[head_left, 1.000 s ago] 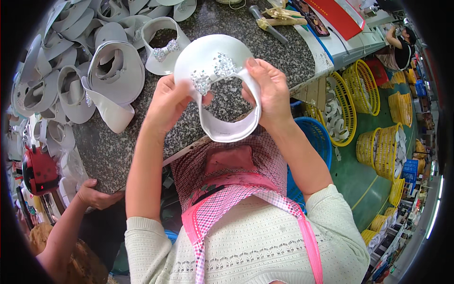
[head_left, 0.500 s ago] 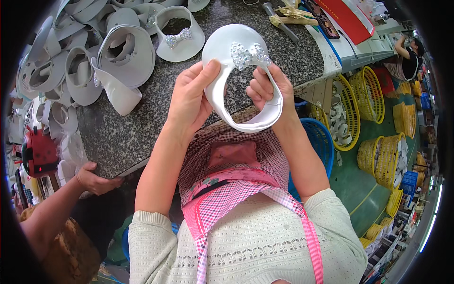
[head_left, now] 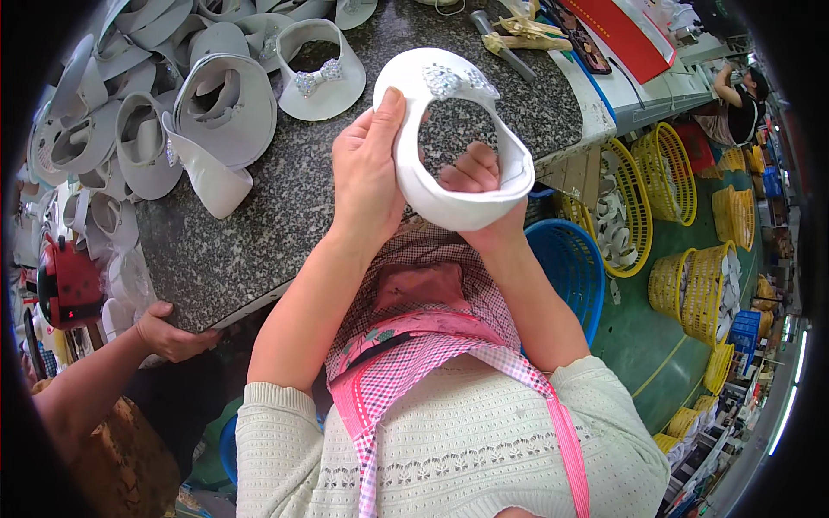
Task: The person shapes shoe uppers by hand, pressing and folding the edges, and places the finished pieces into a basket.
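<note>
A white shoe upper (head_left: 414, 173) with a rhinestone bow (head_left: 458, 82) is held up over the counter's near edge. My left hand (head_left: 371, 160) grips its left side, thumb on the front face. Behind the rear band is my right hand (head_left: 473, 173), its fingers curled and showing through the opening; the band hides the rest, so I cannot tell what they grip. On the counter beyond my left hand lies another white upper with a bow (head_left: 321, 82). Several more white uppers (head_left: 226, 108) are heaped at the far left, one (head_left: 207, 173) tipped toward me.
The speckled stone counter (head_left: 259, 233) spans the front. A hammer (head_left: 505, 50) lies at its far side by tan strips (head_left: 535, 30). Another person's hand (head_left: 177, 332) rests at the left corner. Right stand a blue basket (head_left: 570, 268) and several yellow baskets (head_left: 643, 216).
The upper has tilted, its bow end leaning away and the rear band turning toward me. My right hand has moved from its right side down behind the band.
</note>
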Demonstrator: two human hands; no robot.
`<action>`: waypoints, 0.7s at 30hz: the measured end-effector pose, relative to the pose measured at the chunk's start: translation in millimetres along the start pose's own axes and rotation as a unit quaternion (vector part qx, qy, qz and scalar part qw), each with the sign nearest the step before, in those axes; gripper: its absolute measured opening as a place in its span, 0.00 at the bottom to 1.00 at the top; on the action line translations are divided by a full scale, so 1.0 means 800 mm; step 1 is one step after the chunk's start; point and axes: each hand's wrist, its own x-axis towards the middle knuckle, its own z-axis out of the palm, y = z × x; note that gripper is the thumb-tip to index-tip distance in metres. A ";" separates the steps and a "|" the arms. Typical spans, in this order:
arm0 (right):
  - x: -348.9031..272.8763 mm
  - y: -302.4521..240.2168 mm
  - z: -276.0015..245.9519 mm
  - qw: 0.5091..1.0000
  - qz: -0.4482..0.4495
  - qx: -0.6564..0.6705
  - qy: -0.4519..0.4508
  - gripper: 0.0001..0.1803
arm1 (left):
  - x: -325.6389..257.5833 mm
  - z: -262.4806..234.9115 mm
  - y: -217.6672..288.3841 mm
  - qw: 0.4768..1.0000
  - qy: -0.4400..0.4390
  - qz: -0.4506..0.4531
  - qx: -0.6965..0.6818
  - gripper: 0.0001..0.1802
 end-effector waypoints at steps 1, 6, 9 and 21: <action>0.000 -0.005 -0.004 1.000 -0.003 -0.001 -0.001 0.20 | 0.000 0.002 -0.001 0.999 0.006 0.015 0.030 0.18; -0.004 -0.029 -0.014 0.998 0.001 0.008 0.055 0.12 | 0.000 -0.003 0.014 0.996 -0.032 -0.077 -0.013 0.24; -0.009 -0.028 -0.011 0.995 0.001 -0.021 0.094 0.11 | 0.003 -0.003 0.015 0.991 -0.074 -0.034 0.105 0.22; -0.036 -0.011 -0.003 0.983 -0.005 -0.184 -0.026 0.20 | -0.003 0.009 0.010 0.999 0.019 -0.028 0.013 0.12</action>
